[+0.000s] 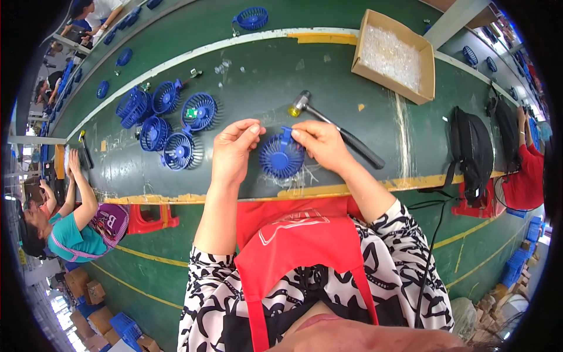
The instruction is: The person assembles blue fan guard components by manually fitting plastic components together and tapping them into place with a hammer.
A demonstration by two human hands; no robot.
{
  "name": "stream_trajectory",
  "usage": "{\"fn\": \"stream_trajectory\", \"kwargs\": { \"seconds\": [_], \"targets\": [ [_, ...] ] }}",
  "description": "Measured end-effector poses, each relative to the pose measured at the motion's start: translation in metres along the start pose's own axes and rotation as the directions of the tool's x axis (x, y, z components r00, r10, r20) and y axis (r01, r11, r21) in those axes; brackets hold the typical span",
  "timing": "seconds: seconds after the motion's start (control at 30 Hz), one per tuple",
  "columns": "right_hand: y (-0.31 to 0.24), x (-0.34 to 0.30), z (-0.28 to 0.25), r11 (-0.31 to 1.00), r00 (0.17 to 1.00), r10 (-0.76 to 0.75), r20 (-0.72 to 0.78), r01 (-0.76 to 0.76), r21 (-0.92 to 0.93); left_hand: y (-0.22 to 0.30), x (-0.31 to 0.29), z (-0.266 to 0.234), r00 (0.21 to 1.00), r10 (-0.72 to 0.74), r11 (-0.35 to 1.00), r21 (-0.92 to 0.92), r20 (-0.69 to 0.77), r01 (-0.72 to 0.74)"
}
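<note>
**One blue fan in hand, a cluster waiting at the left!**

And here, by the front edge of the desk (328, 73), the right hand (324, 144) is pinching the small neck of a blue fan (282, 157), thumb and fingers closed on it. The fan is sitting between the two hands, round cage toward the person; whether it is resting on the desk is hard to call. The left hand (234, 145) is hovering just beside it, thumb and fingertips pressed together, and whether anything tiny is between them, I cannot tell.

How far along? This fan is looking mid-job, its cage formed and its neck getting the attention. Toward the desk's left end, a cluster of blue fans (155, 134) is lying untouched, one showing a green board (192, 112) inside; they are probably awaiting their turn, though finished ones cannot be ruled out. The hammer (360, 146) is lying free behind the right hand, and by the far edge, right of centre, a cardboard box (387, 83) is holding plenty of clear pieces.
</note>
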State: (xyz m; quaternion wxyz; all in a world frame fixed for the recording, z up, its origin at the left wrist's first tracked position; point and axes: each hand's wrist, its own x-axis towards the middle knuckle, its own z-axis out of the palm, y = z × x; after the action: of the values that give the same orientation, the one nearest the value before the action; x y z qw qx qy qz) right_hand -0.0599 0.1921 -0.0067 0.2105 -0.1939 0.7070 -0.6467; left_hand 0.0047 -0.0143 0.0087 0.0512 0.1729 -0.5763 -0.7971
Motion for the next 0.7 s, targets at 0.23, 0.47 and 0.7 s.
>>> {"fn": "stream_trajectory", "kwargs": {
  "seconds": [0.23,0.47,0.7],
  "targets": [
    [-0.008,-0.011,0.009,0.979,0.990,-0.018,0.140,-0.011,0.205,-0.011,-0.037,-0.005,0.983,-0.153,0.945,-0.276,0.100,0.175],
    [-0.014,-0.022,0.017,0.968,0.975,-0.029,0.218,-0.027,0.248,-0.012,-0.051,-0.005,0.984,-0.106,0.966,-0.219,0.140,0.135],
    [-0.007,-0.026,0.015,0.976,0.978,-0.015,0.208,-0.030,0.215,-0.012,-0.056,0.001,0.990,-0.086,0.991,-0.097,0.114,0.097]
  ]
}}
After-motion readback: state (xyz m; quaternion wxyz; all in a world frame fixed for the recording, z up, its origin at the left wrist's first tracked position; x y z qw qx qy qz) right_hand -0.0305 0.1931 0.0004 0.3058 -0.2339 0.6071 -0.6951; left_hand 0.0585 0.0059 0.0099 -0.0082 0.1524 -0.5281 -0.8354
